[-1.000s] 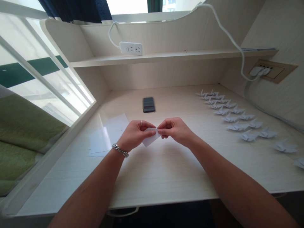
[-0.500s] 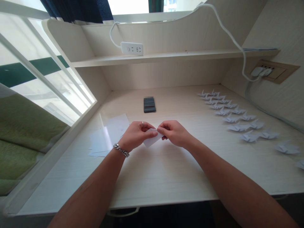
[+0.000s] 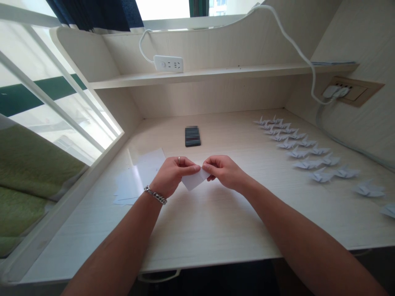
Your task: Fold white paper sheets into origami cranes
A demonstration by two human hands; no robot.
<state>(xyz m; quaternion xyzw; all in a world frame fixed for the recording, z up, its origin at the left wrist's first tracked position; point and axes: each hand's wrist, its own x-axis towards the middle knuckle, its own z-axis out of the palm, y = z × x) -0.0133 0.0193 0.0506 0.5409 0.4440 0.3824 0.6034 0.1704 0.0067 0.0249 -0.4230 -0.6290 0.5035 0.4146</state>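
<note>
A small piece of white paper [image 3: 194, 181], apparently folded, is held between both hands above the middle of the desk. My left hand [image 3: 172, 176], with a ring and a chain bracelet, pinches its upper left edge between thumb and fingers. At the paper's upper right corner, my right hand [image 3: 224, 172] is closed in a pinch, its thumb tip close to the left thumb. The fingers behind the paper are partly hidden. Beside my left hand lie several loose white paper sheets [image 3: 131, 183], spread over one another.
Several folded white paper cranes [image 3: 298, 153] stand in rows along the desk's right side. A dark flat object [image 3: 193, 136], blurred out, lies beyond my hands. A white power strip [image 3: 168, 63] sits on the shelf [image 3: 216, 73], its cable running to a wall socket [image 3: 354, 91].
My left thumb has shifted up along the paper's edge towards the right thumb, and more of the paper's face shows. The whole view has moved slightly.
</note>
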